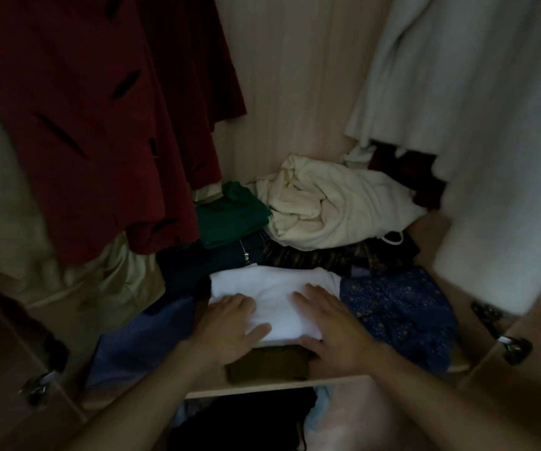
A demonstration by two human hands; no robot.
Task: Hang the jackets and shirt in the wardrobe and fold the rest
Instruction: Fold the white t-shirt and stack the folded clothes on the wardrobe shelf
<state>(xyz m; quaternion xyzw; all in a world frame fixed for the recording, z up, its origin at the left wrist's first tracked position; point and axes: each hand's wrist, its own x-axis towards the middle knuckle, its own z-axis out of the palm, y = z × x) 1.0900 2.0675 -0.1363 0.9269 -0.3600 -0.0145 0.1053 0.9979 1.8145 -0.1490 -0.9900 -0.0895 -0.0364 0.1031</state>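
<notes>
A folded white top (272, 297) lies at the front of the wardrobe shelf (275, 385) and is taken here as the landmark. On its near edge the left hand (226, 327) and the right hand (331, 327) are laid flat, fingers straight and spread, nothing gripped; the palms are pressed down, probably to settle the fold and keep the stack square. Directly under the top, at the shelf lip, an olive-brown folded piece (269, 366) is seen, so the top appears to have been set as the upper layer of a pile. Just right of the top a blue floral cloth (399, 310) is spread; to its left a pale blue cloth (139, 340) droops over the edge. Behind the top dark denim (217, 258) is stacked, with a green garment (233, 216) upon it. Further back a cream heap (337, 206) is left unfolded, presumably awaiting its turn. Above and left of the top a red jacket (93, 118) is hung; above right, a white garment (477, 92) is hung.
</notes>
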